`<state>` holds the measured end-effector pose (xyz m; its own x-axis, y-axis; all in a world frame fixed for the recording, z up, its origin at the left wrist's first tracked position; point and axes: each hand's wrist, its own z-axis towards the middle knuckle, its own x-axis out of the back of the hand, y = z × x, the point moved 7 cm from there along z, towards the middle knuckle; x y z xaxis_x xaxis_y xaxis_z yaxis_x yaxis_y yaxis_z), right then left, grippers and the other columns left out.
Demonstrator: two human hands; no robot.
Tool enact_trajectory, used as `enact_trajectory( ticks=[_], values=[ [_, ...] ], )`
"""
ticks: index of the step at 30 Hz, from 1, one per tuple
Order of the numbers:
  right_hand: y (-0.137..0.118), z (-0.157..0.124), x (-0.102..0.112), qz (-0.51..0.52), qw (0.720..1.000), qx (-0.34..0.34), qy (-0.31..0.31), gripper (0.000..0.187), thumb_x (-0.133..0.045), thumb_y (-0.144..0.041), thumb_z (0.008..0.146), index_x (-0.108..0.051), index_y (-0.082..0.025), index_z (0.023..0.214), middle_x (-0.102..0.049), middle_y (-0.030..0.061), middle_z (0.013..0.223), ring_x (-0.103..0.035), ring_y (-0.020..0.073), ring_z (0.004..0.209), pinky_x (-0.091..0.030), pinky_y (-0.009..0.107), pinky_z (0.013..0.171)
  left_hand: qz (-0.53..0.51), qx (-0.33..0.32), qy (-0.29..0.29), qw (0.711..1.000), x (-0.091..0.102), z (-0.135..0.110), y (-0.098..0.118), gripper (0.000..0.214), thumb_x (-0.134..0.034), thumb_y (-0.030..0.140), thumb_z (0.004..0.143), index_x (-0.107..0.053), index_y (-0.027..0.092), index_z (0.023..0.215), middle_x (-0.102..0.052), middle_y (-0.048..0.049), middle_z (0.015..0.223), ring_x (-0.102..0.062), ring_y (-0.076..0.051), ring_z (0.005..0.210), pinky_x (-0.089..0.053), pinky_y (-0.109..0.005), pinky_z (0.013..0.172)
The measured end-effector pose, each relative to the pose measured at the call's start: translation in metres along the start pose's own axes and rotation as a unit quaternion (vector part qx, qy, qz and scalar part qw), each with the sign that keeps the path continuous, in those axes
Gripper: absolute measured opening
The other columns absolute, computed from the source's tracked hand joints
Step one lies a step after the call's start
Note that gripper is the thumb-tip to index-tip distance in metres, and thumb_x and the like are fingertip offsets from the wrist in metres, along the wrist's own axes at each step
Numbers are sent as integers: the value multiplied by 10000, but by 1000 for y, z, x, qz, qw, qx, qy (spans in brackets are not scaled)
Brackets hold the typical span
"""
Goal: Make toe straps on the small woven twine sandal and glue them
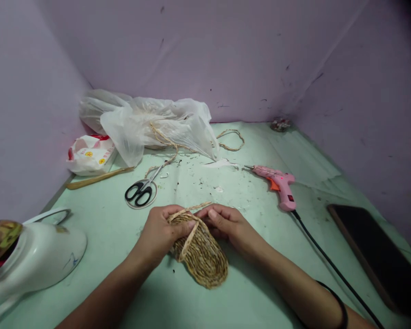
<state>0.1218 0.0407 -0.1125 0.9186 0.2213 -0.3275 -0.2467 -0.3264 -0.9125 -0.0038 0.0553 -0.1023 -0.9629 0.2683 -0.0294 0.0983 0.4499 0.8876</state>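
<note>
A woven piece (200,256) sits at the bench's (246,292) near centre. Scissors (142,189) lie behind it to the left, a glue gun (277,185) behind right, a plastic bag (150,123) at the back.

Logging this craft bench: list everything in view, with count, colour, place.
woven mat: one, tan, front centre, in both hands
scissors: one, black handles, left of centre
glue gun: one, pink, right of centre
plastic bag: one, clear, back left
braided cord: one, tan, trailing from the bag
printed packet: one, white and red, far left
stick: one, tan, beside the packet
pot: one, white, front left
flat slab: one, black, right edge
table: one, pale green
left hand: one, gripping the mat's left rim
right hand: one, pinching its far rim
</note>
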Motion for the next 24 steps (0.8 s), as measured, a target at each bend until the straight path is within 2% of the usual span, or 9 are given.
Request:
enact_trajectory(
  ticks=[2, 5, 9, 14, 19, 22, 24],
  values=[
    [-2, -1, 3, -17, 999, 9, 49, 366, -609, -530, 700, -597, -181, 810, -523, -2, 681, -452, 116, 596, -337, 235, 516, 45, -13, 2, 999, -2, -3, 5, 155, -705, 203, 546, -631, 116, 651, -607, 3, 541, -519, -118, 487, -397, -213, 461],
    [-9, -3, 1, -51, 994, 35, 86, 376, -604, -539, 699, -576, -164, 713, -492, -16, 611, -429, 104, 555, -334, 242, 513, 95, -33, -9, 995, -8, -6, 10, 129, -659, 205, 595, -615, 119, 681, -598, -1, 584, -517, -120, 534, -407, -216, 494],
    [-14, -3, -4, -60, 994, 38, 86, 316, -682, -448, 645, -574, -156, 702, -529, -5, 625, -472, 119, 585, -366, 274, 567, 122, -82, -21, 989, -12, -6, 17, 146, -635, 165, 608, -548, 153, 724, -540, 41, 596, -479, -97, 556, -392, -195, 512],
    [-6, -2, -7, 20, 998, -21, 57, 304, -760, -307, 522, -627, -136, 734, -597, 22, 684, -535, 142, 647, -401, 312, 663, 81, -87, -17, 993, -5, -2, 17, 187, -651, 211, 613, -502, 166, 716, -510, 53, 582, -454, -86, 538, -365, -185, 490],
    [1, -3, -7, 16, 996, -63, 54, 287, -705, -393, 599, -635, -124, 672, -518, -21, 546, -436, 84, 496, -318, 242, 494, 118, -92, -25, 988, -7, -1, 16, 166, -638, 243, 643, -521, 153, 719, -515, 38, 599, -458, -93, 550, -378, -200, 505],
    [1, -2, -3, -6, 995, -65, 81, 261, -720, -351, 568, -607, -124, 632, -516, -23, 522, -422, 83, 486, -289, 234, 473, 154, -114, -31, 981, -9, -3, 21, 144, -623, 239, 662, -547, 151, 747, -543, 22, 643, -493, -111, 601, -406, -217, 551],
    [1, -2, -1, -5, 993, -68, 96, 230, -724, -297, 536, -594, -129, 625, -522, -23, 516, -427, 88, 492, -296, 238, 484, 189, -151, -39, 969, -11, -6, 29, 115, -598, 225, 684, -579, 148, 767, -584, -8, 732, -535, -135, 681, -432, -245, 626]
  ],
)
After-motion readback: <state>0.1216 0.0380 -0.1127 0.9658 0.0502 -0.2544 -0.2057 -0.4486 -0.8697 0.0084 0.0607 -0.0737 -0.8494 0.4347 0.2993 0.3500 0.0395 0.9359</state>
